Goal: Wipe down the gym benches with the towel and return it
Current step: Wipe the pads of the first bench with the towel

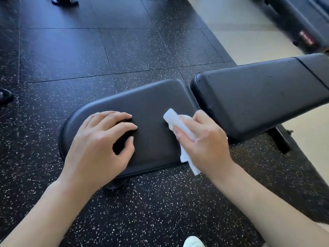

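A black padded gym bench fills the middle of the head view. Its rounded seat pad (151, 102) lies in front of me and its long back pad (263, 97) runs off to the right. My right hand (206, 139) grips a small folded white towel (175, 121) and holds it against the right part of the seat pad, close to the gap between the pads. One end of the towel hangs past the pad's near edge. My left hand (101, 145) rests on the left part of the seat pad with its fingers bent, holding nothing.
Black speckled rubber floor (71, 56) surrounds the bench, with pale floor (236, 32) at the upper right. Another dark bench (300, 18) stands at the top right corner. Equipment feet show at the top left and left edge. My light shoe (194, 242) is at the bottom.
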